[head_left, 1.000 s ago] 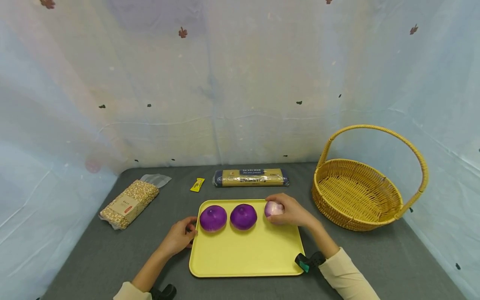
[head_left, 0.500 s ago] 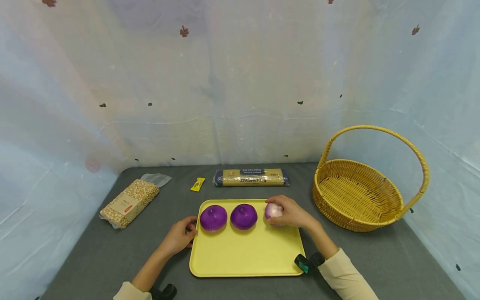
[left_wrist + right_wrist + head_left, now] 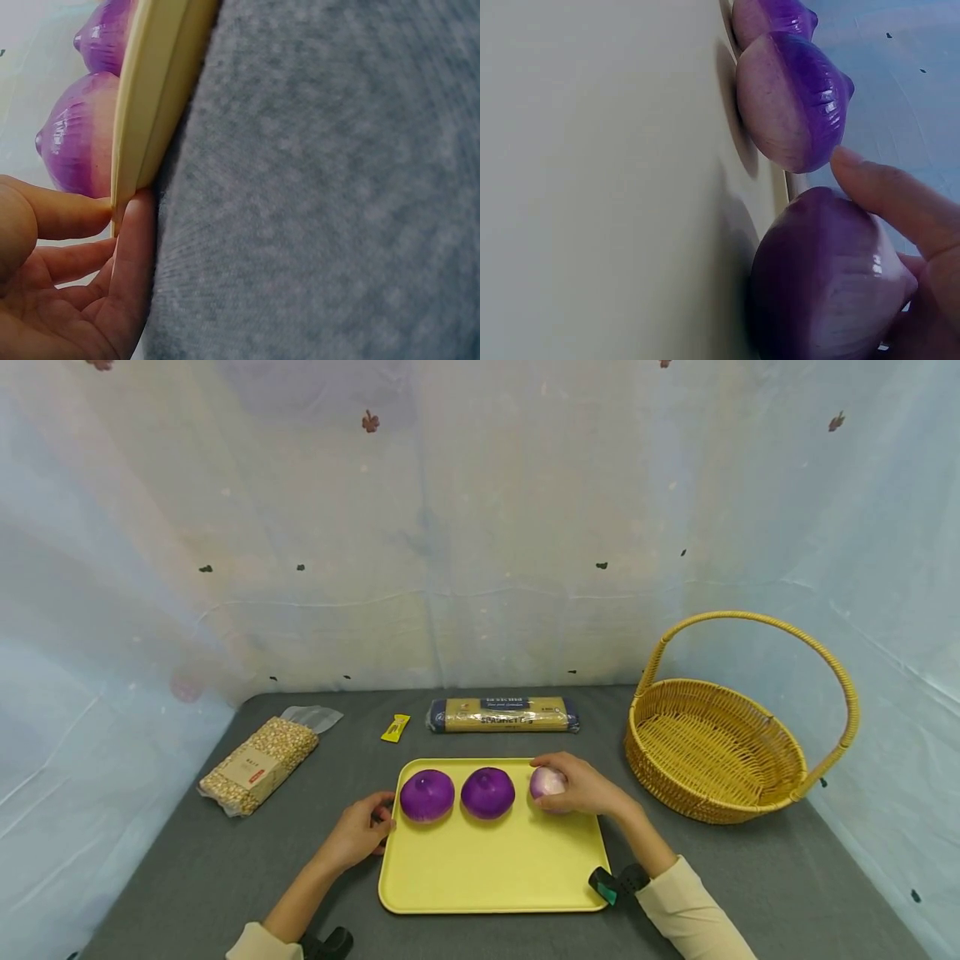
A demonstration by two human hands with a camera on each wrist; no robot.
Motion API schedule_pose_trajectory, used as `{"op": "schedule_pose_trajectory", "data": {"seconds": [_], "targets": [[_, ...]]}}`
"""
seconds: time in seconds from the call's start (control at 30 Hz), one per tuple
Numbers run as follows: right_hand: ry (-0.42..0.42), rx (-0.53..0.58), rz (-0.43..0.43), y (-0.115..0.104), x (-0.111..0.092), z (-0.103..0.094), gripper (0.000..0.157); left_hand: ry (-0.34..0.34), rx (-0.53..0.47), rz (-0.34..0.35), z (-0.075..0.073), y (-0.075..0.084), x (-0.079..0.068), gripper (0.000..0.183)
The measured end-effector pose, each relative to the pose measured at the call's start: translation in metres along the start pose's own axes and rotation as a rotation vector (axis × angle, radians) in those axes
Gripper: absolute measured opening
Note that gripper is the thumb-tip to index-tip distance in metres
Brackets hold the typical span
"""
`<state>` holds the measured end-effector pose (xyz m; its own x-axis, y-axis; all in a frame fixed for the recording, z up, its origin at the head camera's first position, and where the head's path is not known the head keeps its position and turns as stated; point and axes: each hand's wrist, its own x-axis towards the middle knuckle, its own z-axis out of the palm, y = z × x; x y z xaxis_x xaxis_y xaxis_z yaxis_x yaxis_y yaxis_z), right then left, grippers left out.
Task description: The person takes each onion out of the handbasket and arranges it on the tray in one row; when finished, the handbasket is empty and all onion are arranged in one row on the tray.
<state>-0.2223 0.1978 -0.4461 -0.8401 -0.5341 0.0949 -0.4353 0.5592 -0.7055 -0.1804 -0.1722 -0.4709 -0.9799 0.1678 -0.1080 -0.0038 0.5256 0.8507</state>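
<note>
A yellow tray [image 3: 495, 868] lies on the table with three onions in a row along its far side. Two are deep purple: the left onion [image 3: 427, 797] and the middle onion [image 3: 487, 793]. The third, a paler onion [image 3: 547, 783], sits at the far right and is partly covered by my right hand [image 3: 581, 783], which grips it with thumb and fingers around it. My left hand [image 3: 357, 833] pinches the tray's left rim. In the left wrist view the thumb [image 3: 71, 216] is on the inner side of the rim, fingers on the outer side.
A wicker basket [image 3: 708, 806] with a tall handle stands to the right. Behind the tray lies a spaghetti packet [image 3: 502, 716], with a small yellow sachet [image 3: 394, 728] to its left. A bag of pale kernels [image 3: 262, 764] lies at the far left.
</note>
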Motion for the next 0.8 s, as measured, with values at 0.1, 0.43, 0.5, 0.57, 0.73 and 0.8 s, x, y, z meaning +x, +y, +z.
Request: {"op": "schedule_pose_trajectory", "data": {"seconds": [0.1,0.43,0.5,0.57,0.73,0.8], "targets": [[-0.002,0.001,0.008,-0.0001,-0.0002,-0.0001,0.062,0.004,0.004,-0.004,0.0003,0.0004,-0.0001,0.039],[0.008,0.014,0.022,-0.0022,-0.0015,-0.0021,0.067,0.008,0.008,-0.003,0.0011,-0.002,0.0024,0.04],[0.012,0.013,0.026,-0.0026,-0.0018,-0.003,0.067,0.007,0.008,0.002,0.0009,-0.0014,0.0022,0.039],[0.018,0.004,0.027,-0.0029,-0.0022,-0.0039,0.068,0.008,0.007,0.007,0.0009,-0.0011,0.0022,0.039],[0.021,0.0,0.022,-0.0025,-0.0032,-0.0055,0.07,0.004,0.007,0.002,0.0007,-0.0012,0.0018,0.039],[0.028,0.01,0.022,-0.0034,-0.0039,-0.0065,0.07,0.002,0.007,0.002,0.0005,-0.0013,0.0018,0.039]]}}
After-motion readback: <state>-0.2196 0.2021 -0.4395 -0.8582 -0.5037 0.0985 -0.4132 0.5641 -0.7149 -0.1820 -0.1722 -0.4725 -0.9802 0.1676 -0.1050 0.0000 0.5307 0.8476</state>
